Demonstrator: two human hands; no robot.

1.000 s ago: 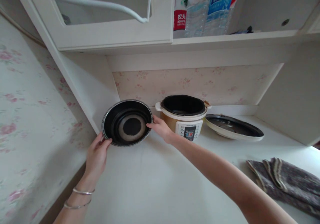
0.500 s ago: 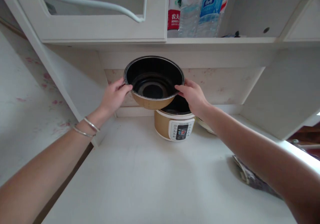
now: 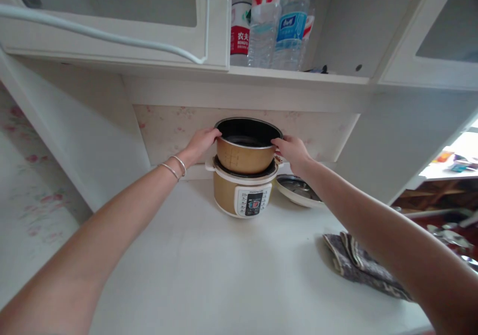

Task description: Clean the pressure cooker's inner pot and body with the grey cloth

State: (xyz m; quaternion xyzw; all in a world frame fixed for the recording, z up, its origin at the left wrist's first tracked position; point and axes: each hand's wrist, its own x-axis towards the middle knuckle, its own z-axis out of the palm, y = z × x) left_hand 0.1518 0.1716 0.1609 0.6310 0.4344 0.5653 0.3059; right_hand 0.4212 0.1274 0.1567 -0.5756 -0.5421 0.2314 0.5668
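Observation:
A gold inner pot (image 3: 244,156) with a black inside sits partway down in the gold and white cooker body (image 3: 242,195) at the back of the white counter (image 3: 209,270). My left hand (image 3: 201,143) grips the pot's left rim, fingers curled over the edge; two bangles ring that wrist. My right hand (image 3: 293,152) grips the right rim the same way. The pot stands upright, most of its wall still above the cooker's mouth.
The cooker lid (image 3: 298,189) lies upside down just right of the cooker. A folded grey patterned cloth (image 3: 364,268) lies at the counter's right front. Water bottles (image 3: 274,21) stand on the shelf above, beside a cabinet door with a white cable (image 3: 112,36).
The pot was leaning by the left wall, then lifted with both hands and turned upright over the cooker. Now it is lowered partway into the cooker body.

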